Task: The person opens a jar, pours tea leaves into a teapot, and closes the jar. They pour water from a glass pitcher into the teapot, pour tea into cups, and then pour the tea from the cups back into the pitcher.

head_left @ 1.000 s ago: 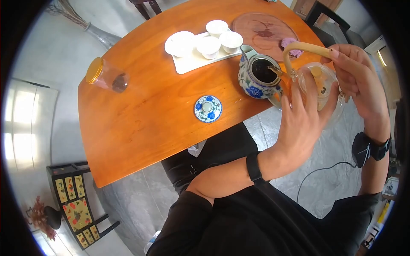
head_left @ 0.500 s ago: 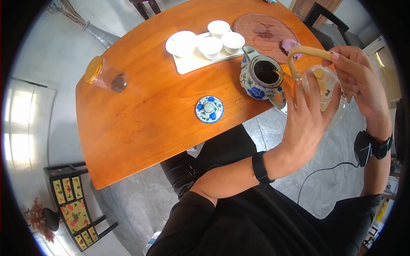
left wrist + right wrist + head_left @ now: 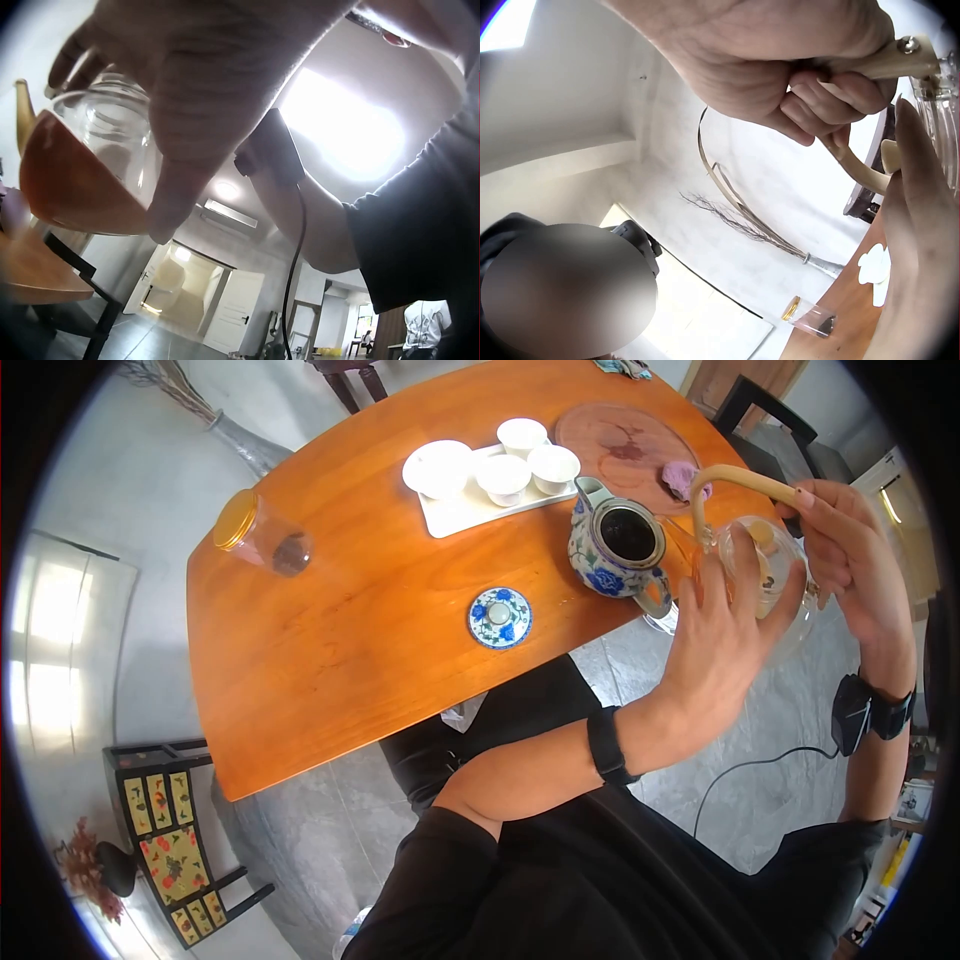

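A glass kettle (image 3: 782, 563) with amber liquid hangs tilted right of the table edge in the head view. My right hand (image 3: 848, 545) grips its arched wooden handle (image 3: 740, 473). My left hand (image 3: 715, 630) rests on the kettle's top with straight, spread fingers, the lid's wooden knob (image 3: 763, 538) showing beyond them. In the left wrist view, amber liquid (image 3: 71, 184) slants inside the glass, my thumb along its side. Left of the kettle stands a blue-flowered teapot (image 3: 607, 580), uncovered, dark inside. Its lid (image 3: 500, 619) lies on the table nearby.
Behind the teapot, a white tray (image 3: 455, 523) carries several white cups (image 3: 503, 480). A round brown board (image 3: 615, 445) with a wet patch lies at the back, a purple cloth (image 3: 682, 480) at its edge. A gold-capped jar (image 3: 262, 535) lies on the left of the wooden table (image 3: 340, 660).
The kettle's spout has drawn back to the right from over the teapot's mouth, both hands moving with it. The whole head view has shifted slightly. The hands keep their places on the kettle.
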`<state>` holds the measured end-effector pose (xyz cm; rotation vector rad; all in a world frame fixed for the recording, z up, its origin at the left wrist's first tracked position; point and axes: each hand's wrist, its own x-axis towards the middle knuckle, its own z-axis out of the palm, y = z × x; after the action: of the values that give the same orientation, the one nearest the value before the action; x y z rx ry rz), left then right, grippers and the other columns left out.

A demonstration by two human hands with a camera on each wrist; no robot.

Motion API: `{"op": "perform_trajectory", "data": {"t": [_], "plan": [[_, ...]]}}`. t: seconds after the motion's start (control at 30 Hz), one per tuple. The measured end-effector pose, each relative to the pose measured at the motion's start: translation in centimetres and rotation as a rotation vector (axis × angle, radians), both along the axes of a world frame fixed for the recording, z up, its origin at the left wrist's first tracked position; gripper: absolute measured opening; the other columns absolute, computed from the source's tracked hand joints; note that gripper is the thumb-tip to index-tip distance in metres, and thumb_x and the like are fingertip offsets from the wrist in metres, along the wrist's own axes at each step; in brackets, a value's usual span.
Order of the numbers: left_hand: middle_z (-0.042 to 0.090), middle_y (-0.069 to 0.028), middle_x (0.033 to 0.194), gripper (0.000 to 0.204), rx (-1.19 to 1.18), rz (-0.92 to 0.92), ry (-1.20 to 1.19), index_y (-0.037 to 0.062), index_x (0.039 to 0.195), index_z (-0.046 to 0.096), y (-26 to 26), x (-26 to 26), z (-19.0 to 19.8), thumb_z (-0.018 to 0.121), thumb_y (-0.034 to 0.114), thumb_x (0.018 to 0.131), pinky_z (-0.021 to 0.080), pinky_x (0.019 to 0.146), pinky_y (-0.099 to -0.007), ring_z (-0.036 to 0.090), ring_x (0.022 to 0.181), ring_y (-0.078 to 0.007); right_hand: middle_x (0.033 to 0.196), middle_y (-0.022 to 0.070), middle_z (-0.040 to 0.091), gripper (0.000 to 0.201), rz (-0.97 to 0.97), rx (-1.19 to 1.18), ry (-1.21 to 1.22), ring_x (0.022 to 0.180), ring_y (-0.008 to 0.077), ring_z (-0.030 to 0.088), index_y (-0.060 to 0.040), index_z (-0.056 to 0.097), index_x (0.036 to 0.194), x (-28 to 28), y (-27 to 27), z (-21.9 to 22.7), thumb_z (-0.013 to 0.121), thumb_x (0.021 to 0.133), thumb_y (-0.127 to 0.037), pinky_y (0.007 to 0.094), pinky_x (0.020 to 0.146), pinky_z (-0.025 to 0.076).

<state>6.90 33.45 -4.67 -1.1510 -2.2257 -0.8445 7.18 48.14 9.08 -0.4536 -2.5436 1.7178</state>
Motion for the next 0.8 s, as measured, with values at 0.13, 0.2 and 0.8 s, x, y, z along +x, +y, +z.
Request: {"op": "perform_trajectory", "data": {"t": [0.13,0.2,0.8], "plan": [[0.037,-0.0379,0.145,0.092,-0.068,-0.005,0.024,0.0153,0.154,0.041,-0.9,0.1,1.0,0.080,0.015,0.070,0.047,0.083,-0.0435,0.051,0.111,-0.0432,0.055,-0.0104,0.037,0.027,-0.029,-0.151,0.039,0.043,-0.0007,0.027,0.0016,0.067,0.097,1.0,0.5,-0.3,0.058,0.103,-0.023,0.0201,0.041,0.021],[0.036,-0.0367,0.146,0.092,-0.103,-0.014,0.077,0.0150,0.153,0.042,-1.4,-0.1,1.4,0.082,0.018,0.070,0.045,0.092,-0.0462,0.048,0.119,-0.0451,0.054,-0.0103,0.038,0.027,-0.056,-0.212,0.079,0.042,-0.0006,0.027,0.0013,0.066,0.096,1.6,0.5,-0.7,0.058,0.103,-0.023,0.0203,0.041,0.021],[0.032,-0.0294,0.152,0.071,-0.110,0.260,-0.041,0.0213,0.137,0.057,-23.5,-1.4,4.0,0.083,0.025,0.072,0.033,0.110,-0.0651,0.040,0.134,-0.0499,0.060,-0.0083,0.044,0.019,0.184,-0.549,0.310,0.048,0.0005,0.033,-0.0010,0.069,0.103,-1.9,-21.3,-3.1,0.061,0.100,-0.018,0.0201,0.044,0.022]]}}
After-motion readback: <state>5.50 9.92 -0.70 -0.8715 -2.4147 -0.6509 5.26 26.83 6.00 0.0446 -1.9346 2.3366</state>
